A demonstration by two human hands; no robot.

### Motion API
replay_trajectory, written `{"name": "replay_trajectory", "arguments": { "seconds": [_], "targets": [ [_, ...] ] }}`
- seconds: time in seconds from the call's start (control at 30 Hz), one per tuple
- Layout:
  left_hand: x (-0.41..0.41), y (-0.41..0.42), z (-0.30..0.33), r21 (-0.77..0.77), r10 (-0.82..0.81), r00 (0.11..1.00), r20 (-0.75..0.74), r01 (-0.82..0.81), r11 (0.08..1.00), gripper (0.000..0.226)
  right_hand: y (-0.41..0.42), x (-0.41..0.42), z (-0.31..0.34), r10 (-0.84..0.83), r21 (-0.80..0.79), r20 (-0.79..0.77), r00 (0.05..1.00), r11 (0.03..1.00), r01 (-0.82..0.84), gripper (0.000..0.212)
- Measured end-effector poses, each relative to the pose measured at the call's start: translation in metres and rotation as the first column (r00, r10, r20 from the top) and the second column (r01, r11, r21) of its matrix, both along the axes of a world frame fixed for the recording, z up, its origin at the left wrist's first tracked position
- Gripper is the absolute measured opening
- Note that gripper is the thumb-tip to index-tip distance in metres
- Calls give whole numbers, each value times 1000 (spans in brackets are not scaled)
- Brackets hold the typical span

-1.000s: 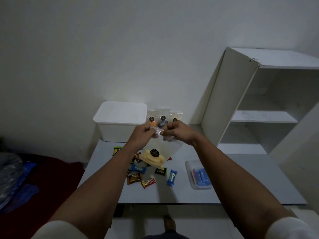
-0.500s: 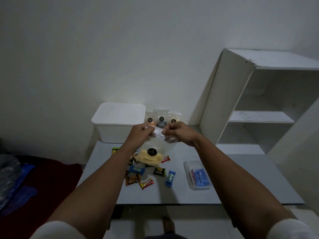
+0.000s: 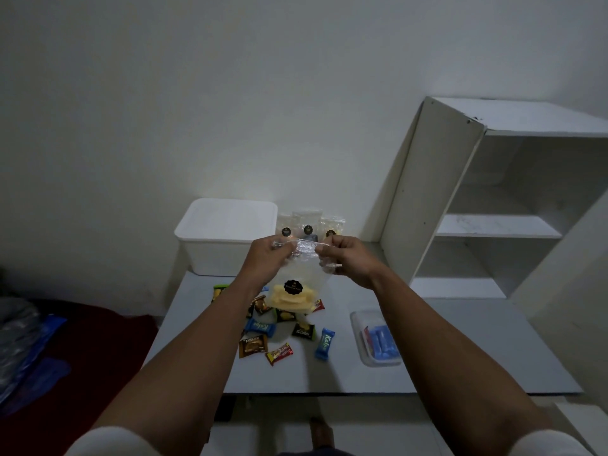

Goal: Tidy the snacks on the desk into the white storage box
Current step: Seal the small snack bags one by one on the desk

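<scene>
A clear plastic snack bag (image 3: 292,291) with a round black label and pale yellow chips hangs above the grey desk (image 3: 444,357). My left hand (image 3: 266,258) pinches its top left corner and my right hand (image 3: 345,260) pinches its top right. The white storage box (image 3: 227,238) stands closed with its lid on at the desk's back left. Three similar clear bags (image 3: 309,225) lean against the wall beside the box, partly hidden by my hands. Several small wrapped snacks (image 3: 283,337), blue, black, brown and red, lie scattered under the held bag.
A clear tray (image 3: 371,343) with blue packets sits on the desk under my right forearm. A white shelf unit (image 3: 493,205) stands at the desk's right. A green packet (image 3: 219,291) lies near the left edge. Red bedding with blue plastic is at the lower left.
Both hands keep their grip on the bag's top and have spread slightly apart. The bag hangs a little lower over the scattered snacks; the view shifted slightly.
</scene>
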State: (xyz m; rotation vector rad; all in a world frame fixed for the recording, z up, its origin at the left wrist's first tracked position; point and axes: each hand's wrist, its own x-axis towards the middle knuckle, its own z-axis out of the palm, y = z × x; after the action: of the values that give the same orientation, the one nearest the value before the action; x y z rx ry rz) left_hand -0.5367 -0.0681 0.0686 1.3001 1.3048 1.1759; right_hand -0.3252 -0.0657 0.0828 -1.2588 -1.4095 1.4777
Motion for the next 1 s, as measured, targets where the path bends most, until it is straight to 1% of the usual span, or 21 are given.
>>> {"name": "replay_trajectory", "arguments": {
  "seconds": [0.03,0.1,0.17,0.23,0.33,0.4,0.5,0.7,0.77,0.83,0.9,0.93,0.97,1.0],
  "targets": [
    [0,0,-1,-17,-10,999,32,11,1000,8,0,0,0,5,1,-18,1000,1000,-5,11],
    [-1,2,-3,-66,-48,994,99,55,996,20,1,-1,1,12,3,-27,1000,1000,-12,11],
    [0,3,-6,-74,-65,993,98,72,995,28,1,-1,2,-5,4,-8,1000,1000,5,10],
    [1,4,-8,-34,-42,997,65,44,998,26,1,0,2,-45,4,3,999,999,45,10],
    [1,5,-10,5,14,999,52,-14,1000,22,-1,3,-1,-80,-8,-52,995,997,79,15],
    [-3,7,-11,2,34,998,48,-34,999,25,-3,4,-3,-77,1,-81,994,997,77,19],
    [-5,6,-12,-2,29,998,50,-29,1000,27,-4,0,-3,-84,43,-101,991,995,89,17],
    [-12,7,-13,-14,39,994,100,-37,999,25,-7,-3,0,-126,54,-122,985,990,134,8],
    [-14,5,-14,-25,30,993,112,-28,999,26,-8,-2,-1,-141,80,-122,982,985,152,11],
    [-13,2,-15,-51,43,985,166,-35,998,20,-7,-1,-4,-187,96,-136,973,975,201,15],
    [-13,1,-15,-67,56,978,199,-44,997,17,-7,1,-4,-218,88,-129,967,969,230,12],
    [-13,0,-15,-64,53,980,193,-41,997,17,-8,2,-4,-213,83,-109,971,971,223,10],
    [-12,-1,-15,-58,43,982,185,-33,998,17,-9,2,-4,-198,81,-82,977,976,204,10],
    [-11,-1,-14,-49,30,984,173,-22,999,17,-9,2,-4,-179,87,-50,983,979,183,15]
  ]
}}
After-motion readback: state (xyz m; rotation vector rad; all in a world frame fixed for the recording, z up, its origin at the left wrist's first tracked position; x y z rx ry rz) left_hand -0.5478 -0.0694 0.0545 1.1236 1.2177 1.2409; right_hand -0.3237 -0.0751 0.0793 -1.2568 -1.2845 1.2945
